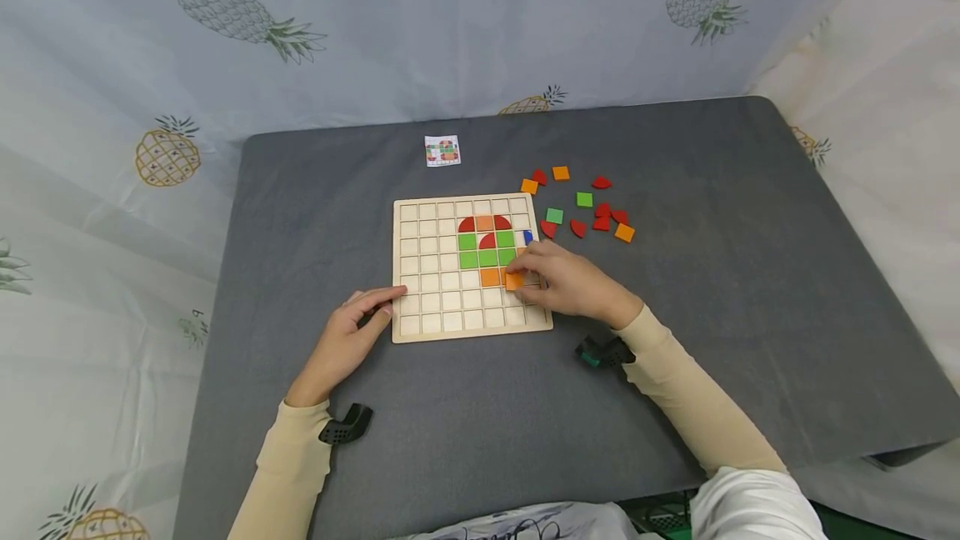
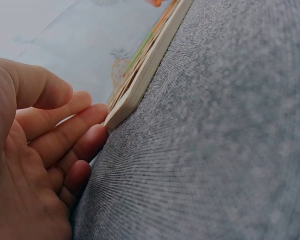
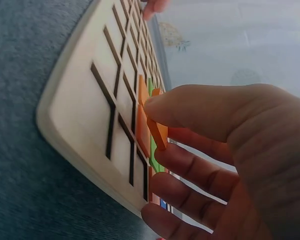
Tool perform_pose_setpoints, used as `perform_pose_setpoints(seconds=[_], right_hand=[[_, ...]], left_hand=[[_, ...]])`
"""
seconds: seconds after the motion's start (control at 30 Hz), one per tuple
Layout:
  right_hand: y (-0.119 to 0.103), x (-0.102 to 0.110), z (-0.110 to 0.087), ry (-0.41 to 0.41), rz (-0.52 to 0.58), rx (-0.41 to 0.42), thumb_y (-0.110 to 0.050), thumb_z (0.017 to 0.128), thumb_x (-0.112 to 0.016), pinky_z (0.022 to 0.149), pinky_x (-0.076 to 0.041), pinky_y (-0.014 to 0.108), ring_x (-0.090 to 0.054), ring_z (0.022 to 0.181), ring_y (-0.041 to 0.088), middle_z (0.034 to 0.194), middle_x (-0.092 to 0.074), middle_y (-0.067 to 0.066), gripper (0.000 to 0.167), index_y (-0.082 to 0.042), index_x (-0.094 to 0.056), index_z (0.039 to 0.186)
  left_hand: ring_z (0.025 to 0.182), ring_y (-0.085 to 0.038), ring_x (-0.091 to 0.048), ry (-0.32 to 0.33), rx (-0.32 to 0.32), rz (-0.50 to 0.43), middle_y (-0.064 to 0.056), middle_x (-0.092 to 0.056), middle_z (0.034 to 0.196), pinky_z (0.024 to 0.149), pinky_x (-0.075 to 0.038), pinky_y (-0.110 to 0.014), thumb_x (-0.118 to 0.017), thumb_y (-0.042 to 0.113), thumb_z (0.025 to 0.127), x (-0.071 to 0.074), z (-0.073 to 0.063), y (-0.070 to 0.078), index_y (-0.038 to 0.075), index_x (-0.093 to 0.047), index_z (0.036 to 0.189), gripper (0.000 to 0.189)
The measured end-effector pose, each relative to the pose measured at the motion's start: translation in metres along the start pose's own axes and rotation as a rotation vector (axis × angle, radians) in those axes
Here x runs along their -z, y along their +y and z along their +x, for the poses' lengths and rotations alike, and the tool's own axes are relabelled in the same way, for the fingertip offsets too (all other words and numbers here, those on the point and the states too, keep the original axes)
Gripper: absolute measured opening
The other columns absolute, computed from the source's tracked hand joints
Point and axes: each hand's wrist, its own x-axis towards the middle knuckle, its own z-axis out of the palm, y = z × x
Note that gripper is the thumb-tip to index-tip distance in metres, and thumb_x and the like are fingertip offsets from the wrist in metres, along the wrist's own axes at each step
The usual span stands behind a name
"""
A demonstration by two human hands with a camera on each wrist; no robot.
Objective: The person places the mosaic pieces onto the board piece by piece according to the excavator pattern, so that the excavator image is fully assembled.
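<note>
A wooden grid board (image 1: 420, 327) lies on the table, partly filled with green squares (image 1: 487, 257), orange squares (image 1: 490, 277), rounded red pieces (image 1: 467, 225) and a blue piece (image 1: 528, 236). Over its right part, my right hand (image 1: 576, 282) pinches an orange square tile (image 3: 159, 127) between thumb and fingers. The tile is tilted above the lower orange row. My left hand (image 1: 348, 338) touches the board's left edge with its fingertips; in the left wrist view its fingers (image 2: 72, 132) are loosely extended at the board's corner. Some cells behind the right hand are hidden.
Loose pieces lie right of the board, among them a green square (image 1: 584, 200), an orange square (image 1: 624, 232) and a red piece (image 1: 577, 228). Behind the board lies a small pattern card (image 1: 442, 151). The grey table (image 1: 735, 273) meets a pineapple-print curtain (image 1: 420, 32).
</note>
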Motion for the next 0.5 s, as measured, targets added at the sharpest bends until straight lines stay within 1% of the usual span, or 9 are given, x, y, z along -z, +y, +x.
perform_pose_setpoints(seconds=[0.1,0.23,0.37,0.5], right_hand=[[-0.0018,-0.0024,-0.0013,0.008,-0.024,0.02,-0.022,0.091,-0.076,0.078,-0.049,0.03,-0.051,0.095,0.013,0.117,-0.066,-0.001,0.031,-0.014,-0.073,0.121],[-0.0025,-0.0053,-0.0018,0.017,-0.071,0.038,-0.022,0.091,-0.077,0.081,-0.05,0.032,-0.052,0.095,0.014,0.115,-0.066,-0.001,0.03,-0.015,-0.073,0.119],[-0.0028,-0.0077,-0.0015,0.011,-0.096,0.035,-0.022,0.09,-0.077,0.083,-0.049,0.033,-0.053,0.096,0.014,0.115,-0.066,-0.001,0.029,-0.015,-0.073,0.118],[-0.0026,-0.0094,-0.0015,0.007,-0.1,0.031,-0.023,0.089,-0.079,0.083,-0.047,0.033,-0.052,0.094,0.015,0.114,-0.065,0.0,0.03,-0.015,-0.074,0.118]], left_hand=[[0.116,-0.007,-0.053,0.002,-0.006,0.002,0.003,-0.063,0.141,0.094,-0.042,-0.017,-0.053,0.025,0.107,0.0002,0.0002,-0.0009,0.026,-0.064,0.139,0.033],[0.115,-0.007,-0.053,0.006,-0.014,-0.002,0.002,-0.064,0.14,0.093,-0.042,-0.016,-0.053,0.024,0.107,0.0006,0.0002,-0.0009,0.025,-0.064,0.138,0.033],[0.116,-0.007,-0.054,0.009,-0.019,-0.01,0.001,-0.065,0.139,0.093,-0.042,-0.015,-0.054,0.024,0.107,0.0008,0.0003,0.0,0.025,-0.065,0.137,0.032],[0.115,-0.006,-0.054,0.009,-0.019,-0.008,0.002,-0.065,0.138,0.093,-0.042,-0.015,-0.054,0.024,0.107,0.0006,0.0002,0.0006,0.025,-0.065,0.137,0.032]])
